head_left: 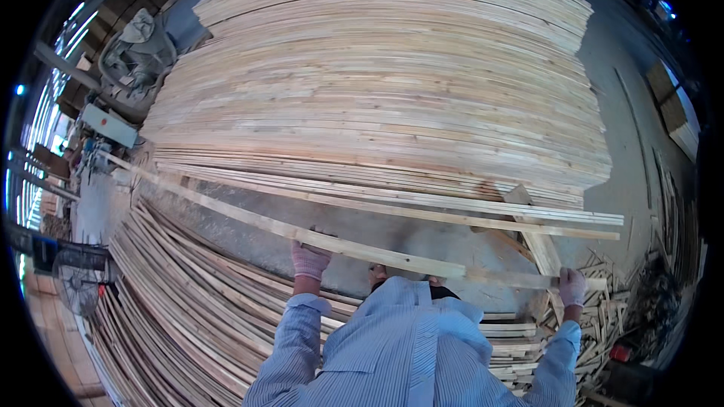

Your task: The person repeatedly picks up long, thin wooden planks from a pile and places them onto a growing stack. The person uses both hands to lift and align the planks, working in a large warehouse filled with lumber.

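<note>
In the head view, a long pale wooden strip (358, 249) lies within the fingers of both gloved hands, its long axis crossing in front of the body and slanting away beyond the left. The fingers of the left hand (311, 260) grasp it partway along, though their tips are partly hidden; those of the right hand (572, 286) close around it near its right end, with only a short stub past them. The right hand is thus nearer an end, and the longer overhang reaches out left of the left fingers, so that side probably swings most. Ahead of both hands rises a broad stack of strips (377, 83); nearer the body, left of the left fingers, lies a lower pile of strips (196, 279).
</note>
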`<state>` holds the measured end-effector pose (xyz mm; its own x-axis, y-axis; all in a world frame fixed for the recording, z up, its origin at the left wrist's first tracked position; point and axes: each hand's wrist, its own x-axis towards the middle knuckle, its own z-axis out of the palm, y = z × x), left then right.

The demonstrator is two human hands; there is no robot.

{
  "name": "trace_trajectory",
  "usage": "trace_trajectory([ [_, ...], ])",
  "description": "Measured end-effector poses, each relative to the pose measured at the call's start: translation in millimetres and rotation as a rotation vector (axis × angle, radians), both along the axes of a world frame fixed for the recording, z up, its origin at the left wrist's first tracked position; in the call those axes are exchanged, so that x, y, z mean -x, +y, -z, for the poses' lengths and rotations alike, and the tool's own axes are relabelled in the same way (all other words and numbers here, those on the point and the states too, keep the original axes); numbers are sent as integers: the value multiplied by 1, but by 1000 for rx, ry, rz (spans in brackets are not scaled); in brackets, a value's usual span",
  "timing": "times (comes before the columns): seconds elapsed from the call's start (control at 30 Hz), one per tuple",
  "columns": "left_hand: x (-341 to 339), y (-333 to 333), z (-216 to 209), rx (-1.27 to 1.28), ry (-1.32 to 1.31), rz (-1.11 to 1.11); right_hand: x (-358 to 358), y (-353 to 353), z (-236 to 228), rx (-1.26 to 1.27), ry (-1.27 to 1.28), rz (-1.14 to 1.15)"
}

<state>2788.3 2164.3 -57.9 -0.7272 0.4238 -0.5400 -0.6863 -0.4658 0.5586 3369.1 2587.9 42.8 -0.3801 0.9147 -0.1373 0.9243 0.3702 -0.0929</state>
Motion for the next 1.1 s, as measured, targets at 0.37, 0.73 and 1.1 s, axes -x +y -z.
trace_trajectory([
  [0.37,23,-24,-7,-167,-207,-334,4,-23,-8,179,214,-3],
  [0.73,41,-52,-13,-675,-209,-293,52,-56,-84,270,-77,-83],
  [1.1,54,-45,-32,-724,-119,-304,89,-90,-132,226,-35,-14],
])
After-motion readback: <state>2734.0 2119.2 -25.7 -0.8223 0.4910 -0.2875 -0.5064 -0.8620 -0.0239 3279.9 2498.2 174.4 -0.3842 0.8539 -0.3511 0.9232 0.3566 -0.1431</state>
